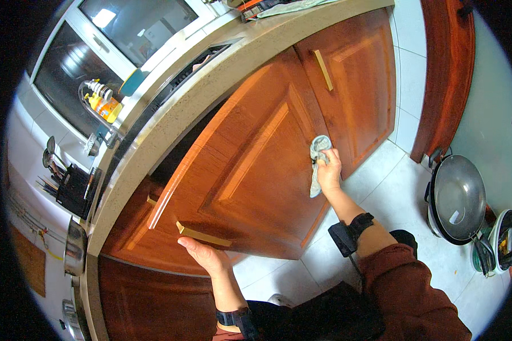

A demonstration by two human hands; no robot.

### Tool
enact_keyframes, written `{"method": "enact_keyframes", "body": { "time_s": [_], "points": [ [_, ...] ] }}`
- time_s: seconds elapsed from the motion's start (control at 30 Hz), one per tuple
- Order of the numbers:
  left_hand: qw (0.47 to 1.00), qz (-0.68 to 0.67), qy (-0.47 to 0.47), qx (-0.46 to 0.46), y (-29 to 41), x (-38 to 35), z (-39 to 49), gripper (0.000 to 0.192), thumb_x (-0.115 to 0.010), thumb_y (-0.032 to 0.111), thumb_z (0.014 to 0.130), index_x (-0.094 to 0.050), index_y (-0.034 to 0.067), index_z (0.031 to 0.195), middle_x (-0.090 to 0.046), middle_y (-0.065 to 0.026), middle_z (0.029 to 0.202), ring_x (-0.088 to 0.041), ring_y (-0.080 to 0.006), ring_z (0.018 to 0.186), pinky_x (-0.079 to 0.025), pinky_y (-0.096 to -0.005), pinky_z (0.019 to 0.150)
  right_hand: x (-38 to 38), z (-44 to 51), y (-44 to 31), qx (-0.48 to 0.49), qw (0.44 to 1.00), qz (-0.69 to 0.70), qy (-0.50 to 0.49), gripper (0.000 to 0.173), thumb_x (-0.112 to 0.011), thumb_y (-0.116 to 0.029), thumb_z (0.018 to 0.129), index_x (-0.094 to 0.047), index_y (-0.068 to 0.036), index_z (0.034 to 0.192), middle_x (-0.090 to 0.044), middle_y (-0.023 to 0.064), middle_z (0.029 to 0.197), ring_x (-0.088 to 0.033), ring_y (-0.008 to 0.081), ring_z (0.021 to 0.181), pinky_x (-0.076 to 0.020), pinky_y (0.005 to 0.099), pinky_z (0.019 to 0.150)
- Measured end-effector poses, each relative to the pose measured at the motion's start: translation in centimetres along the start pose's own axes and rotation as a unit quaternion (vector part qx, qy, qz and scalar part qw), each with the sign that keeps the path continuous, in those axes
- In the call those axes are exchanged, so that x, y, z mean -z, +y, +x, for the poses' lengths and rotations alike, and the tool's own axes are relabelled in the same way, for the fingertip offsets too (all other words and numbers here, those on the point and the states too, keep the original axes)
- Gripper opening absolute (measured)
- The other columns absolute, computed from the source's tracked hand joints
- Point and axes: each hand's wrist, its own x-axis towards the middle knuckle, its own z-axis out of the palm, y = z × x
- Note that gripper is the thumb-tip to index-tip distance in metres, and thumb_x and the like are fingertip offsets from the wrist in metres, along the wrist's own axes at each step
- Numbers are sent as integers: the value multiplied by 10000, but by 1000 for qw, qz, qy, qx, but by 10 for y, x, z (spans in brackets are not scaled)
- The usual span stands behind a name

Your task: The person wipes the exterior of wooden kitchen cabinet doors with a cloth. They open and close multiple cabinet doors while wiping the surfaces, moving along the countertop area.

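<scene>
A brown wooden cabinet door (247,166) with a raised panel stands ajar, a dark gap showing under the countertop. My left hand (208,256) is at its free edge, beside the gold bar handle (205,235). Its thumb shows on the front and the fingers are hidden, apparently behind the door. My right hand (330,171) grips a crumpled pale grey-green cloth (320,143) and presses it on the door front, close to the hinge side. The neighbouring cabinet door (358,85) is shut.
Above the doors runs a stone countertop (277,40) with a gas hob, a faucet (94,111), a yellow bottle (106,106) and a black utensil holder (74,187). A large wok (460,198) and a bucket (501,238) stand on the tiled floor to the right.
</scene>
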Motion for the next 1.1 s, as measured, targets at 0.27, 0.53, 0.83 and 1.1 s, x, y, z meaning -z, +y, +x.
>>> {"method": "enact_keyframes", "body": {
  "time_s": [0.27, 0.53, 0.83, 1.1],
  "points": [
    [999, 11, 48, -2, 8, -12, 0, 961, -366, 789, 781, -179, 129, 1454, -223, -164, 1459, -241, -352, 1328, -255, -536, 1059, -38, 56, -77, 175, 977, 100, 71, 252, -575, 95, 713, -600, -3, 945, -530, 147, 1029, -539, 302, 972, -431, 342, 859],
    [986, -55, 151, 44, 11, -29, -6, 855, -288, 693, 879, -169, 81, 1465, -169, -135, 1517, -205, -320, 1372, -166, -465, 1132, -20, -38, 80, -31, 994, 21, 105, 178, -572, 82, 710, -569, -18, 857, -531, 145, 949, -530, 327, 891, -436, 378, 810],
    [980, 9, 198, 36, 10, -34, -10, 842, -280, 694, 879, -169, 103, 1468, -179, -112, 1517, -223, -318, 1366, -183, -460, 1131, -28, -23, 122, -371, 914, 115, 113, 221, -544, -37, 816, -617, 38, 1012, -591, 134, 902, -581, 274, 826, -459, 355, 778],
    [991, 30, 128, 12, 4, -19, -6, 899, -253, 774, 820, -96, 180, 1476, -112, -161, 1512, -159, -367, 1373, -148, -554, 1112, -48, 61, -3, 175, 977, -27, 120, 371, -579, 68, 735, -598, -20, 1095, -540, 168, 1105, -489, 332, 1045, -366, 430, 929]
  ]
}}
